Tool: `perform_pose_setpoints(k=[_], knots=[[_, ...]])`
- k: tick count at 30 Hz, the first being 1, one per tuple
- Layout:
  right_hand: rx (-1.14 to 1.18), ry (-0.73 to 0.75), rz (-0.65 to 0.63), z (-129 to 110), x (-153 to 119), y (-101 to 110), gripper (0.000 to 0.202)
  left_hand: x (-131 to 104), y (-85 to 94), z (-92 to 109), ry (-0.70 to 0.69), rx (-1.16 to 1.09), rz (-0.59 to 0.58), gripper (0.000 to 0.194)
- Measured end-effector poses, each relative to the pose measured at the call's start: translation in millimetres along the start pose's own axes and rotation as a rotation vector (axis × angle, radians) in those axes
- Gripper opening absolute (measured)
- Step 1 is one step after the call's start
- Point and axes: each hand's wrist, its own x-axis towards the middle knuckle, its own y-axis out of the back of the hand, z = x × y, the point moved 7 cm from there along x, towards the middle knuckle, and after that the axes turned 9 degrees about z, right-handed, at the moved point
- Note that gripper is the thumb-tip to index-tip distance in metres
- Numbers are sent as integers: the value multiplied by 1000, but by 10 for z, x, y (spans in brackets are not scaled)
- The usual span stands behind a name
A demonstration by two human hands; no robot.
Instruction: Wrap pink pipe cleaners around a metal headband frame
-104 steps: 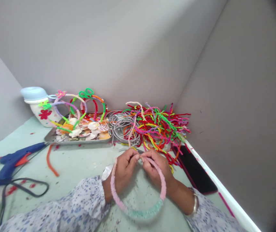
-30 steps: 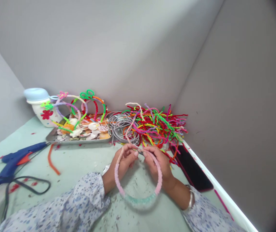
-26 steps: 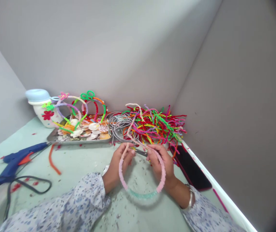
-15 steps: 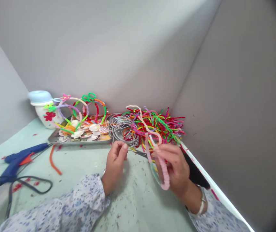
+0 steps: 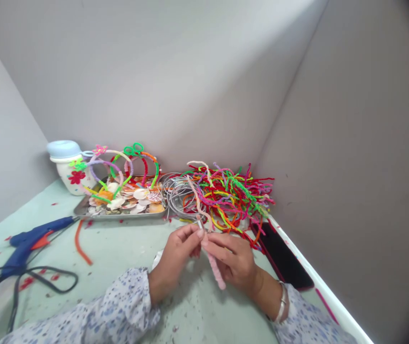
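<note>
A hoop (image 5: 216, 272) wrapped in pale pink pipe cleaner is between my hands at the lower middle, seen nearly edge-on. My left hand (image 5: 179, 253) pinches the hoop's bare grey end. Close against it, my right hand (image 5: 235, 258) grips the pink wrapping with thumb and fingers. A loose pale pink strand (image 5: 198, 200) rises from the fingertips toward the pile of coloured pipe cleaners (image 5: 236, 191). Coiled grey wire hoops (image 5: 183, 193) lie just beyond my left hand.
A metal tray (image 5: 125, 217) of shells bears finished-looking coloured headbands (image 5: 152, 157). Behind it stands a white bottle (image 5: 71, 167). A blue glue gun (image 5: 28, 243) with its cord, an orange strip (image 5: 80, 246) and a black phone (image 5: 285, 258) lie on the table.
My right hand has moved left and down with the pink hoop, which has turned edge-on. My left hand has moved right to meet it and taken hold of its end.
</note>
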Motion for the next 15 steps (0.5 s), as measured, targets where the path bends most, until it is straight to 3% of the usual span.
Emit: perform_pose_setpoints(k=[4, 7, 9, 15], knots=[[74, -45, 18, -50, 34, 15, 45, 37, -41, 42, 105, -106, -73, 20], [87, -324, 168, 71, 16, 94, 33, 70, -24, 103, 112, -134, -83, 20], [113, -435, 173, 124, -14, 75, 24, 102, 7, 135, 94, -115, -75, 21], [22, -461, 154, 255, -53, 33, 19, 217, 127, 97, 70, -31, -6, 23]])
